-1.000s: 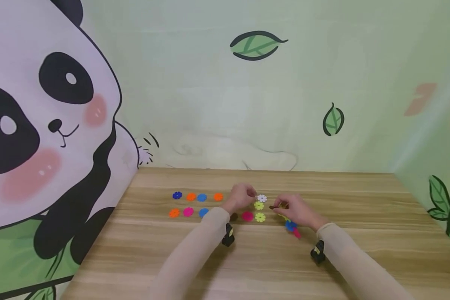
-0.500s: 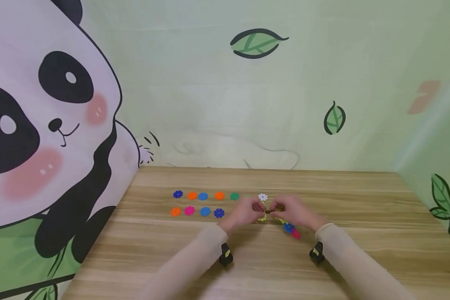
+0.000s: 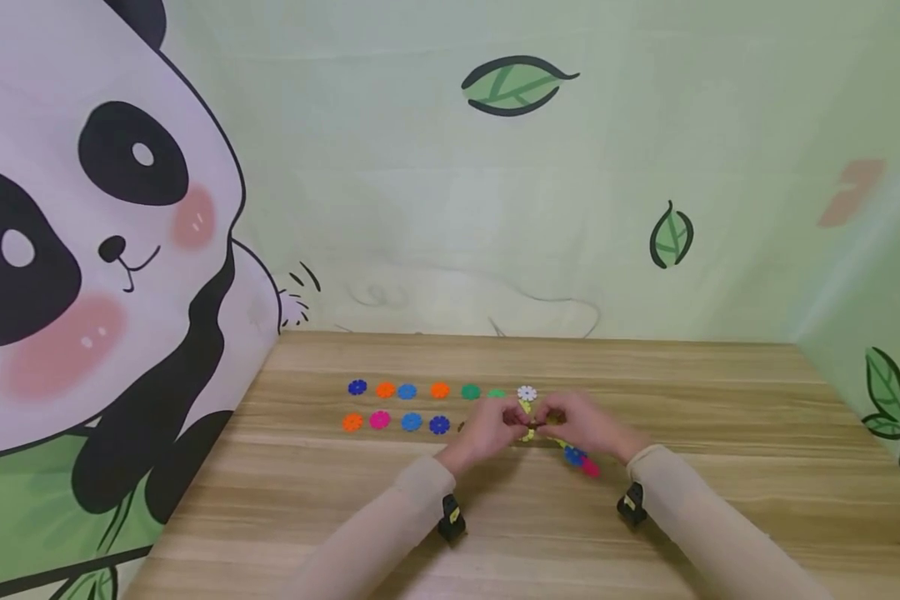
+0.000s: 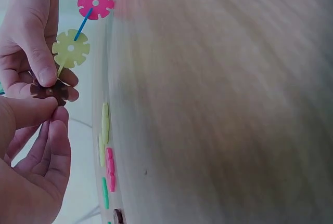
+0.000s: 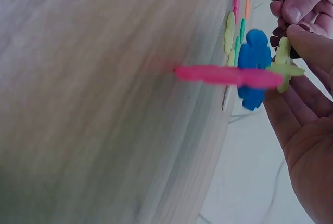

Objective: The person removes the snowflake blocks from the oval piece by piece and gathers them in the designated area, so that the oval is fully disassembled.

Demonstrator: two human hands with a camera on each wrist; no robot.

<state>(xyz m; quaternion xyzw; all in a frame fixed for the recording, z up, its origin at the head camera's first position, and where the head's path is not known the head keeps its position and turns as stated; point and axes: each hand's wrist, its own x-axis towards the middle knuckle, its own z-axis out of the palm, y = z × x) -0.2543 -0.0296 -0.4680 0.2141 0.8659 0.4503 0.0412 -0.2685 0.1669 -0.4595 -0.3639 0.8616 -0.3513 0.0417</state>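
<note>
My left hand (image 3: 491, 427) and right hand (image 3: 581, 423) meet fingertip to fingertip over the table. Between them is a dark brown notched flower disc (image 4: 49, 92), one of the interlocking plastic kind. The left thumb and fingers pinch its near edge; whether they hold a second disc is hidden. My right hand grips the brown end of a chain of joined discs. From there run a yellow disc (image 4: 71, 49), another yellow one edge-on, a blue disc (image 5: 254, 69) and a pink disc (image 4: 95, 3), which hangs free at the chain's end.
Loose discs lie in two rows left of the hands, among them navy (image 3: 357, 387), orange (image 3: 352, 422), pink (image 3: 379, 420) and green (image 3: 470, 392). A white disc (image 3: 527, 392) lies just beyond the fingers. A painted panda wall (image 3: 142, 250) borders the wooden table (image 3: 307, 517).
My left hand has come back from the far row toward me and right to meet the right hand. The right hand shifted slightly left with the chain, and both now pinch at the brown disc.
</note>
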